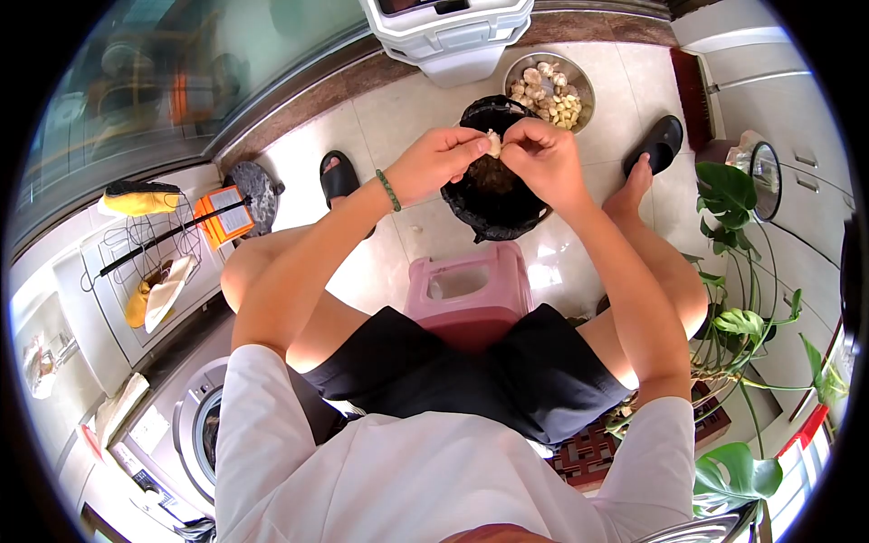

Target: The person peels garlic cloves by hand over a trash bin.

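Observation:
My left hand (442,163) pinches a pale piece of garlic (493,145) between thumb and fingers. From the other side, my right hand (547,163) has its fingers closed at the garlic's edge. Both hands are held over a bin lined with a black bag (493,213), where some brownish scraps (493,175) show inside. Just beyond the bin, a metal bowl (590,95) holds whole garlic bulbs (536,80) and loose cloves (563,112).
A pink plastic stool (471,290) stands between my legs. Grey-white stacked containers (457,41) sit at the back. Leafy potted plants (729,195) line the right side, and a wire rack with yellow shoes (140,199) and a washing machine (195,425) are on the left.

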Motion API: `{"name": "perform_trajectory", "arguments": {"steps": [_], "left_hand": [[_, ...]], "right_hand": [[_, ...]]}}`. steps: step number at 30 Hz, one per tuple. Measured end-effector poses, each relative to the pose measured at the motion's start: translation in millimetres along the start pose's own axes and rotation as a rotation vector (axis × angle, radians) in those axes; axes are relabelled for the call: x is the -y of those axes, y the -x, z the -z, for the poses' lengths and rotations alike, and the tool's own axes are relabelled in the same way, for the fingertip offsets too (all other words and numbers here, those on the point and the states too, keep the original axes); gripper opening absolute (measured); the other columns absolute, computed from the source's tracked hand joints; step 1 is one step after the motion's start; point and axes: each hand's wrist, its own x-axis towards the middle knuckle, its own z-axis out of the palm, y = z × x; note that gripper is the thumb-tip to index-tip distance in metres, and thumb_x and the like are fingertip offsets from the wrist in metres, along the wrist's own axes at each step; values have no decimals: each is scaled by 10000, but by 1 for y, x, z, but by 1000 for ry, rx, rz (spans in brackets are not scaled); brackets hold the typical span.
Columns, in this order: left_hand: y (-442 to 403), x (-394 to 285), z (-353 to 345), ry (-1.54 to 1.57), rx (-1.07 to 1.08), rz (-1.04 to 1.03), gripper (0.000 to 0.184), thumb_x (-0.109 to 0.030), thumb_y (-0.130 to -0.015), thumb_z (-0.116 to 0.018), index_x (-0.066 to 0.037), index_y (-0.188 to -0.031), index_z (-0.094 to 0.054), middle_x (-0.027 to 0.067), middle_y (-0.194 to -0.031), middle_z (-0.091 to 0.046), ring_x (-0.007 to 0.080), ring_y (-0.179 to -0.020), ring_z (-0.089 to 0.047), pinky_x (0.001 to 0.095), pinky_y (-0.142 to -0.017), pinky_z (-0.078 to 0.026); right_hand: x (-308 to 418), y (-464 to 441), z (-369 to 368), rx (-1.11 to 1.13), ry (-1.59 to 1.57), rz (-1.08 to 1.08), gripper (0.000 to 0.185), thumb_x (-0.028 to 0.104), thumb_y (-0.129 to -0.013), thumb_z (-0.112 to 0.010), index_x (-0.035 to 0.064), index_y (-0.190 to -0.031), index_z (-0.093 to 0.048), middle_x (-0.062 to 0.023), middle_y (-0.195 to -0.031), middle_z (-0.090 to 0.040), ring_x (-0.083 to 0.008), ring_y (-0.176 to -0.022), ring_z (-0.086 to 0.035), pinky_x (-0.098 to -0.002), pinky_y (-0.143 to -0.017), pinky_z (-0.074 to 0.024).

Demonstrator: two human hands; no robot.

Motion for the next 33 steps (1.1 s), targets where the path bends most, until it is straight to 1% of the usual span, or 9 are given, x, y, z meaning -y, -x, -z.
{"name": "perform_trajectory", "arguments": {"steps": [6,9,11,12,14,17,23,30,33], "left_hand": [[3,-4,5,-68,121,-12,345,-307,-1013,-495,-24,-1180,-601,-73,-696,-393,53,-623,-354,229,-607,-356],[6,-11,2,17,146,-15,353,-309,-1019,-478,-29,-1200,-593,-72,-692,-376,59,-626,-346,232,-620,-349],[6,-11,2,88,146,-17,356,-310,-1021,-470,-34,-1210,-589,-72,-691,-366,62,-626,-340,233,-625,-343],[5,-9,3,121,140,-8,352,-307,-1022,-468,-36,-1214,-586,-74,-691,-353,63,-624,-333,230,-624,-336],[2,-6,6,155,135,2,349,-303,-1023,-465,-38,-1218,-583,-76,-691,-340,63,-623,-326,228,-622,-329],[-3,0,9,191,70,41,348,-300,-1022,-470,-41,-1227,-578,-82,-693,-329,62,-618,-315,224,-615,-319],[-7,8,9,225,19,112,298,-311,-1012,-501,-75,-1163,-604,-90,-681,-323,59,-614,-312,227,-604,-312],[-5,10,1,227,-6,91,290,-307,-1002,-523,-62,-1123,-621,-88,-702,-363,60,-627,-340,232,-594,-335],[-4,9,-3,247,-50,54,298,-304,-1003,-523,-57,-1133,-627,-86,-701,-374,59,-627,-348,230,-597,-345]], "right_hand": [[-4,-5,13,-49,35,16,76,39,-745,-664,-4,-704,-616,5,-608,-566,-38,-573,-497,-230,-523,-415],[0,-5,17,-34,101,-53,49,-17,-802,-603,-9,-754,-602,31,-707,-576,-26,-649,-505,-206,-549,-398],[7,-4,16,-38,268,97,31,-4,-785,-603,-16,-757,-596,-5,-682,-583,-66,-602,-518,-237,-530,-404],[11,-3,15,-39,268,97,31,-4,-785,-603,-16,-757,-596,-5,-682,-583,-66,-602,-518,-237,-530,-404],[19,0,11,-48,430,196,55,56,-718,-636,19,-689,-608,-97,-625,-577,-243,-547,-574,-334,-526,-462],[20,1,10,37,518,206,44,62,-712,-645,29,-719,-616,-90,-686,-592,-266,-585,-589,-348,-546,-474],[17,-1,1,39,320,219,110,66,-730,-659,34,-834,-645,-86,-794,-609,-237,-635,-618,-336,-584,-494],[11,0,2,52,418,266,86,39,-755,-657,20,-839,-658,-93,-773,-611,-218,-633,-625,-323,-585,-505],[16,1,0,16,309,244,79,33,-761,-671,6,-833,-655,-103,-768,-610,-223,-622,-619,-327,-582,-505]]}}
